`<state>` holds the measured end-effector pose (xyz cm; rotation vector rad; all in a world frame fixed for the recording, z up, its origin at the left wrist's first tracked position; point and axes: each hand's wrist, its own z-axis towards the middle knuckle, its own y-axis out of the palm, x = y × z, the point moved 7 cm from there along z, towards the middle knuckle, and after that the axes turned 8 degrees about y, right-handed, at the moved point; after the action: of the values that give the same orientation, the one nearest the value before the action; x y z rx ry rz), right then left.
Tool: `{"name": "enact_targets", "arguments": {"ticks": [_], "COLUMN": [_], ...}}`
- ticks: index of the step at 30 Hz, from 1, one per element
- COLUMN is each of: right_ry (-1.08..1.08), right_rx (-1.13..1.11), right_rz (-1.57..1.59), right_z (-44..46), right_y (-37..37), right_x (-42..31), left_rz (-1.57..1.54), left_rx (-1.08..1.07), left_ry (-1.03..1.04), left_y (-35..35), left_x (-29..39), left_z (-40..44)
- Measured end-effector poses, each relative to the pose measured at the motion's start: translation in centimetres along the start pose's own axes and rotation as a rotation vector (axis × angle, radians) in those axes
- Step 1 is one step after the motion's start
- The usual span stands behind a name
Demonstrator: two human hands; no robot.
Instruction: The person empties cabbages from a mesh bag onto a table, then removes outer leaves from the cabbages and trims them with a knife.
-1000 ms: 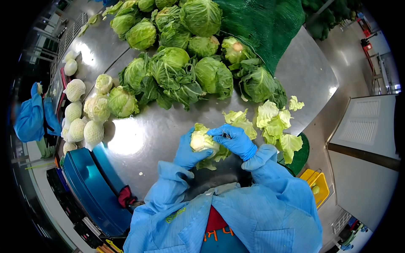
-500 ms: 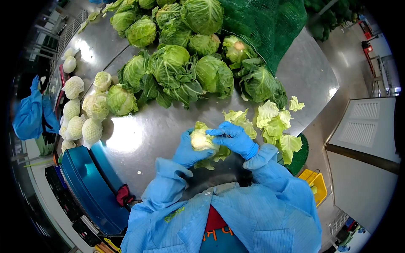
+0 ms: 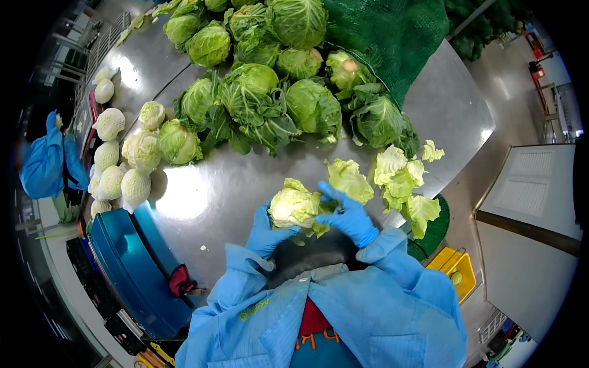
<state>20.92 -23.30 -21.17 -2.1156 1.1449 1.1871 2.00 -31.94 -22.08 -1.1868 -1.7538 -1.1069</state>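
Observation:
A trimmed pale-green cabbage (image 3: 293, 206) rests in my left hand (image 3: 267, 232), whose blue-gloved fingers cup it from the left and below. My right hand (image 3: 351, 221), also gloved in blue, is at the cabbage's right side, with thumb and forefinger spread apart. A small dark tool (image 3: 340, 210) shows in its grip; its kind is unclear. Just beyond the right hand lies a loose cabbage leaf (image 3: 350, 180) on the metal table (image 3: 215, 239). More torn leaves (image 3: 399, 178) lie farther right.
Untrimmed cabbages (image 3: 254, 104) are heaped ahead beside a green mesh sack (image 3: 386, 43). At left stand cabbages in white foam nets (image 3: 135, 187) and a blue bin (image 3: 132, 264). A yellow basket (image 3: 457, 270) is low on the right. Another person's blue sleeve (image 3: 43, 165) shows far left.
The cabbage has turned in my left hand, so its leafy side shows instead of the pale cut base. My right hand has shifted slightly right and down, its fingers opening wider.

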Motion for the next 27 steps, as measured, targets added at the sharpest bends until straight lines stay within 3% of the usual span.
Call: {"name": "enact_targets", "arguments": {"ticks": [3, 5, 8, 11, 16, 17, 18, 19, 20, 23, 26, 27], "right_ry": [0.009, -0.013, -0.129, -0.112, -0.014, -0.039, -0.107, -0.123, -0.390, -0.505, -0.472, -0.285], "right_rx": [-0.091, -0.148, -0.201, -0.263, -0.150, -0.041, 0.186, 0.328, 0.586, 0.896, 0.611, 0.414], "right_rz": [0.319, 0.271, 0.251, 0.304, 0.073, 0.091, -0.169, -0.035, -0.198, -0.622, -0.481, -0.255], "right_z": [0.1, 0.1, -0.4, -0.5, -0.6, -0.3, 0.4, 0.8, 0.3, -1.7, -1.9, -0.7], "right_y": [3.9, 4.5, 5.0, 6.5, 3.1, 1.2, -1.5, -3.9, -6.0, -7.0, -4.1, -3.0], "right_x": [2.5, 2.8, 1.3, 1.1, -2.1, -2.5, -2.6, -2.6, -4.7, -9.5, -9.2, -7.6], "left_rz": [-0.111, -0.104, -0.726, -0.929, -0.797, -0.787, -0.776, -0.793, -0.810, -0.886, -1.037, -1.092], "left_rx": [-0.011, -0.037, 0.175, 0.217, 0.225, 0.218, 0.210, 0.195, 0.180, 0.096, -0.100, -0.186], "left_ry": [-0.076, -0.085, -0.375, -0.238, -0.044, -0.022, 0.000, -0.009, -0.016, 0.027, 0.059, 0.060], "left_y": [0.9, 0.6, 0.1, -0.3, -0.7, -1.1, -1.5, -1.8, -2.1, -1.3, 0.5, 1.0], "left_x": [1.9, 2.3, 0.2, -1.1, 0.1, 0.0, -0.1, -0.3, -0.6, 0.9, 3.1, 3.7], "left_z": [-1.3, -2.5, -4.6, -3.2, -3.5, -3.6, -3.6, -3.8, -4.0, -3.6, -2.9, -2.8]}}
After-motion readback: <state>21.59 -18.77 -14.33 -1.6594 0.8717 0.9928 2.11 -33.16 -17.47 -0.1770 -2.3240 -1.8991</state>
